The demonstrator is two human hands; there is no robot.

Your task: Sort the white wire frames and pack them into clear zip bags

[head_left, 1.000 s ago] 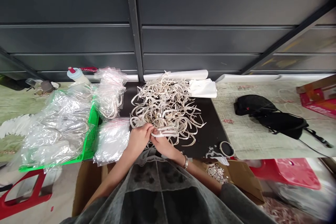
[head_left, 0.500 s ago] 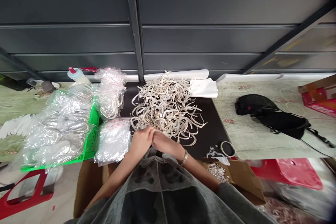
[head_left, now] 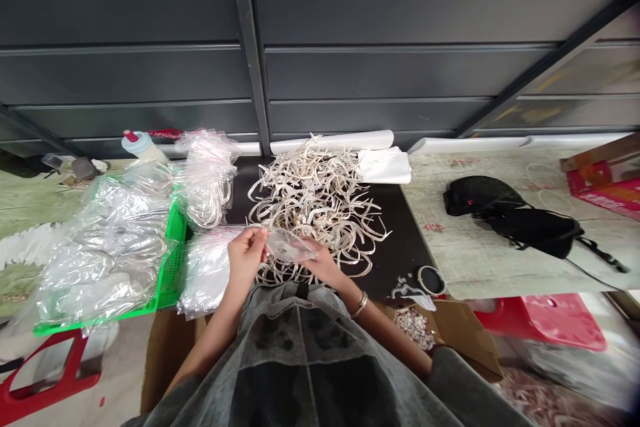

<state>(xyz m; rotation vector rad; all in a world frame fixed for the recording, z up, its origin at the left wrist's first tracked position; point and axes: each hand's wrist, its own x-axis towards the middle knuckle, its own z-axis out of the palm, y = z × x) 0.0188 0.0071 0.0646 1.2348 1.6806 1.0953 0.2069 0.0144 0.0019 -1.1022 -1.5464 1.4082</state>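
A small clear plastic bag (head_left: pixel 289 245) is stretched between my two hands in front of my chest. My left hand (head_left: pixel 246 255) pinches its left end between thumb and fingers. At the bag's right end, the fingers of my right hand (head_left: pixel 321 265) are closed on it, partly hidden by the film. Just beyond lies a loose heap of curled off-white strips (head_left: pixel 315 180) on a black mat (head_left: pixel 405 233). Beside my left hand sits a stack of flat clear zip bags (head_left: pixel 205 273). Whether anything is inside the held bag I cannot tell.
On the left, a green basket (head_left: pixel 173 260) carries filled clear bags, beside more bagged loops (head_left: pixel 207 187) and a bottle (head_left: pixel 144 145). Folded white sheets (head_left: pixel 385 165), a tape roll (head_left: pixel 431 281) and a black bag (head_left: pixel 535 230) lie rightward. Open cardboard boxes (head_left: pixel 470 340) stand below the table edge.
My hands, close together before, have moved apart, the left going left and the right slightly right. The clear bag now shows spread between them. The view has shifted slightly.
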